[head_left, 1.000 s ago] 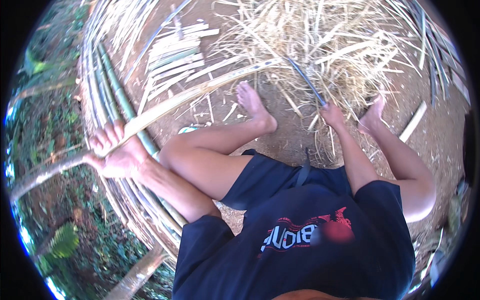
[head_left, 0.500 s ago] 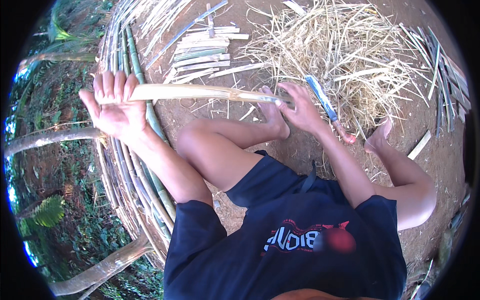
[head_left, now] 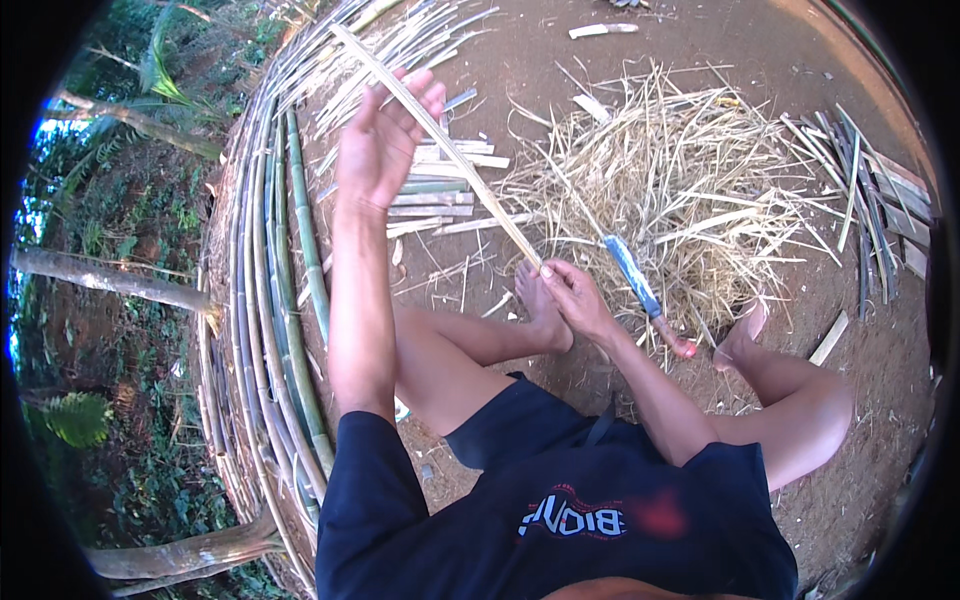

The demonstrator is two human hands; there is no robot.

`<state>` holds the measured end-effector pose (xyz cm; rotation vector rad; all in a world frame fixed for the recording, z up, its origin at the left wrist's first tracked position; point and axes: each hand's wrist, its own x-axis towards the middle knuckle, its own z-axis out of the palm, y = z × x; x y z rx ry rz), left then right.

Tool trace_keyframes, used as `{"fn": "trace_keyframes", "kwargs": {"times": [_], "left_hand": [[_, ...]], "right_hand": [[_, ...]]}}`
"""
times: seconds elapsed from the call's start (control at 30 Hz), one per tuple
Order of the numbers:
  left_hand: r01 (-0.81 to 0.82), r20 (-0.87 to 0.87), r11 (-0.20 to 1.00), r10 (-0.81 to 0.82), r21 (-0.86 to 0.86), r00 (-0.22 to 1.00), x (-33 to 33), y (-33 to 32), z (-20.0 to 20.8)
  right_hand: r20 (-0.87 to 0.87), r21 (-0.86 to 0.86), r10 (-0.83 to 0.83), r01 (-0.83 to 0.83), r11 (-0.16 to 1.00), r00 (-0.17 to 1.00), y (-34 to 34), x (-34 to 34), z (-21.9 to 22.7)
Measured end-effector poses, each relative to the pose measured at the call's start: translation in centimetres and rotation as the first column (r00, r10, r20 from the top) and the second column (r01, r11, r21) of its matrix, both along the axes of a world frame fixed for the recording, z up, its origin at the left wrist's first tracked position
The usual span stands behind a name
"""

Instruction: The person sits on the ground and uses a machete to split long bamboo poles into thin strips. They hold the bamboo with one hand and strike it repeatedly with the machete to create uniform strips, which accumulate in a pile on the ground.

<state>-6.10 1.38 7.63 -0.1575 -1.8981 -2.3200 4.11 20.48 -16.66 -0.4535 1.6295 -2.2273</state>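
A long, pale bamboo strip [head_left: 470,180] slants from the upper left down toward my right foot. My right hand [head_left: 578,297] is closed on its lower end, thumb on top. Higher up, my left hand [head_left: 382,150] is palm up with its fingers stretched out; the strip crosses in front of those fingers, and its far end reaches past them. A knife [head_left: 635,280] with a bluish, shiny blade and a red-ended handle lies just right of my right hand, at the edge of a heap of shavings [head_left: 680,190].
Green bamboo poles [head_left: 300,220] run along my left side. Short split pieces [head_left: 440,195] are stacked beyond my left hand, with longer slats [head_left: 400,50] further off. More strips [head_left: 875,220] lie at the right. My bare feet flank the knife.
The strip has swung from nearly level to a steep slant, its far end rising. My left hand has moved up and right, with its fingers straighter. My right hand has shifted slightly lower.
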Motion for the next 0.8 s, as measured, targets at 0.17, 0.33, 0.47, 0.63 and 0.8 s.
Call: {"fn": "trace_keyframes", "kwargs": {"times": [0.17, 0.33, 0.47, 0.63, 0.8], "left_hand": [[0.043, -0.056, 0.997, -0.039, 0.062, 0.998, -2.4, -2.2, -3.2], [-0.114, -0.01, 0.993, 0.114, -0.043, 0.993, -2.4, -1.1, -3.4], [-0.171, -0.024, 0.975, 0.17, -0.141, 0.985, -2.2, -0.7, -3.2], [-0.145, -0.03, 0.957, 0.142, -0.252, 0.989, -1.7, -0.1, -3.2], [-0.311, -0.255, 0.641, 0.182, -0.702, 0.95, 1.5, 1.5, -6.4]], "right_hand": [[0.051, -0.137, 0.127, -0.119, 0.983, 0.991, 0.7, -0.2, 0.2], [0.113, -0.144, 0.157, -0.14, 0.98, 0.981, 0.7, 0.1, -0.5], [0.158, -0.158, 0.161, -0.136, 0.978, 0.974, 0.7, 0.4, -0.7], [0.192, -0.136, 0.141, -0.116, 0.984, 0.971, 1.0, 0.7, 0.0], [0.218, -0.229, 0.117, -0.066, 0.971, 0.969, 1.7, -0.6, 0.8]]}}
